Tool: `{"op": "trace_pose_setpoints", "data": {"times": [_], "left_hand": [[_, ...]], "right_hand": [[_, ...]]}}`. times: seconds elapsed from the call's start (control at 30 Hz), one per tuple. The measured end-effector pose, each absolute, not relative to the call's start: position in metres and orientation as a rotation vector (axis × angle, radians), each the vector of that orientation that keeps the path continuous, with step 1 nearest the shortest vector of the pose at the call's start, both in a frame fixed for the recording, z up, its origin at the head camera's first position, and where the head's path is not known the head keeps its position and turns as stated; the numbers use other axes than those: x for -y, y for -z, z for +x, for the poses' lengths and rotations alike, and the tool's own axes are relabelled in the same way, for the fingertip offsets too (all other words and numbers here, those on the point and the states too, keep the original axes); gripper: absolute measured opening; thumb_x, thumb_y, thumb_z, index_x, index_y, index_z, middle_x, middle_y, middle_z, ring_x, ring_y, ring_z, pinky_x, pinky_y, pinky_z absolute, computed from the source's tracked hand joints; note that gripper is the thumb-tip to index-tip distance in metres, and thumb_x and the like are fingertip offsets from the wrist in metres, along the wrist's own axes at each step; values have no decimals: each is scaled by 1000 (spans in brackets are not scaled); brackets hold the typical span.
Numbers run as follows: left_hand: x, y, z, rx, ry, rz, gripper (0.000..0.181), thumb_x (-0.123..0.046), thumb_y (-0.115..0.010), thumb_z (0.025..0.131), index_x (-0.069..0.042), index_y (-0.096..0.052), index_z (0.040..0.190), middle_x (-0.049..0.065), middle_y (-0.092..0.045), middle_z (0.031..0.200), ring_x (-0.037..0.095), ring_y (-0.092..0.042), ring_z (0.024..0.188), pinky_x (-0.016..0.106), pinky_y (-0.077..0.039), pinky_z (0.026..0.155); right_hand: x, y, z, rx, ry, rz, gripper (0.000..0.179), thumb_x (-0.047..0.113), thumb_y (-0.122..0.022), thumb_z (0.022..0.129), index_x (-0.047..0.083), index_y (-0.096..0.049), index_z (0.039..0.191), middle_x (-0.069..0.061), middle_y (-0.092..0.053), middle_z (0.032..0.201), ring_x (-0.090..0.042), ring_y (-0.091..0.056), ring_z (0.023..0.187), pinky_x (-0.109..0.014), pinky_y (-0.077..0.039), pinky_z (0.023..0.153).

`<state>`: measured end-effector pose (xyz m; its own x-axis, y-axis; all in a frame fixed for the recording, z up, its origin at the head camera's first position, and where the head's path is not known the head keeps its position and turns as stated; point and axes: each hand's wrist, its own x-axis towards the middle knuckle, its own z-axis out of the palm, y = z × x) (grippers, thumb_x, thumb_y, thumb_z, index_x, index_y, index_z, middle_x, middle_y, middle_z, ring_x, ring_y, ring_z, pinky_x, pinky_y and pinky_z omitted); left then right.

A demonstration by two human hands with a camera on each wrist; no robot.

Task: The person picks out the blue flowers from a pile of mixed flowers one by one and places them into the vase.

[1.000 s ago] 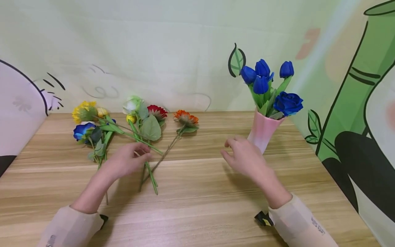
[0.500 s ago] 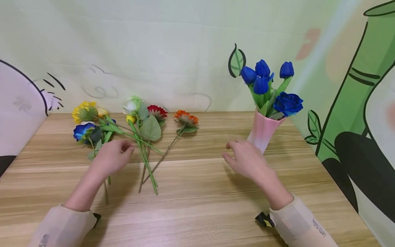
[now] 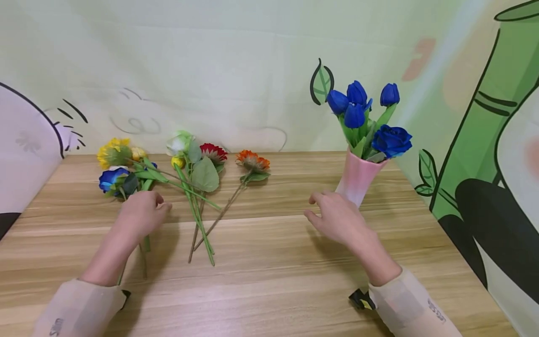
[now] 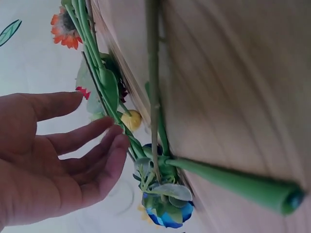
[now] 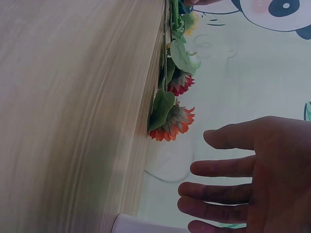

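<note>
My left hand (image 3: pixel 141 213) hovers over the stems of the left flower bunch, fingers loosely bent and apart; in the left wrist view nothing lies between thumb and fingers. Below it are a blue rose (image 3: pixel 112 179) and green stems (image 4: pixel 233 182). Just beyond lie a yellow flower (image 3: pixel 114 153), a white-green bloom (image 3: pixel 181 142), a red flower (image 3: pixel 214 152) and an orange flower (image 3: pixel 252 161). My right hand (image 3: pixel 337 217), fingers spread with nothing in them, hangs beside the pink vase (image 3: pixel 363 178). The vase holds several blue tulips (image 3: pixel 355 115) and a blue rose (image 3: pixel 392 141).
The wooden table (image 3: pixel 269 281) runs back to a printed cloth backdrop (image 3: pixel 236 75). Crossed stems (image 3: pixel 198 224) lie near the middle left of the table, right of my left hand. The vase stands at the back right.
My left hand has moved left, away from the crossed middle stems to above the blue rose's stem. The right hand stays nearly still beside the vase.
</note>
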<state>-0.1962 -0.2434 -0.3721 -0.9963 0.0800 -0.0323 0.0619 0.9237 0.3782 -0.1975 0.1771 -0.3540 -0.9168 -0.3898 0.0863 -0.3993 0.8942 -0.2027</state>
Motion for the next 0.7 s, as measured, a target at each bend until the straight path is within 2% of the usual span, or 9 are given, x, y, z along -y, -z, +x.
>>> {"op": "trace_pose_setpoints", "data": {"times": [0.1,0.3,0.4,0.6,0.7], "left_hand": [[248,373,-197,-3048,-539,96,39,-18,-63,99,19,-65,110,37,-65,107,53,-62,99,62,-51,81],[259,375,-198,-3103,-470,54,32,-18,-67,94,10,-63,79,30,-58,84,51,-59,86,61,-48,73],[264,376,-198,-3113,-450,43,31,-17,-65,92,7,-61,71,30,-57,81,53,-58,84,62,-48,72],[271,377,-199,-3157,-527,6,13,-2,-61,82,1,-55,71,27,-55,77,51,-57,83,58,-47,66],[275,377,-198,-3199,-564,-25,6,3,-59,78,6,-54,77,33,-54,81,56,-55,85,61,-47,66]], "right_hand": [[-177,354,-198,3026,-340,623,33,28,-70,98,0,-70,115,-16,-72,109,-32,-69,97,-47,-56,81],[-177,356,-198,3024,-339,629,33,29,-70,98,0,-71,114,-16,-73,109,-33,-69,98,-48,-56,83],[-178,356,-197,3028,-341,629,33,29,-69,98,0,-70,114,-17,-73,109,-33,-69,98,-48,-56,83],[-179,355,-196,3042,-351,617,33,28,-69,99,0,-70,116,-15,-73,109,-33,-69,98,-48,-56,83],[-179,354,-196,3045,-353,615,32,28,-69,99,0,-70,115,-15,-73,108,-32,-69,96,-48,-56,82]]}}
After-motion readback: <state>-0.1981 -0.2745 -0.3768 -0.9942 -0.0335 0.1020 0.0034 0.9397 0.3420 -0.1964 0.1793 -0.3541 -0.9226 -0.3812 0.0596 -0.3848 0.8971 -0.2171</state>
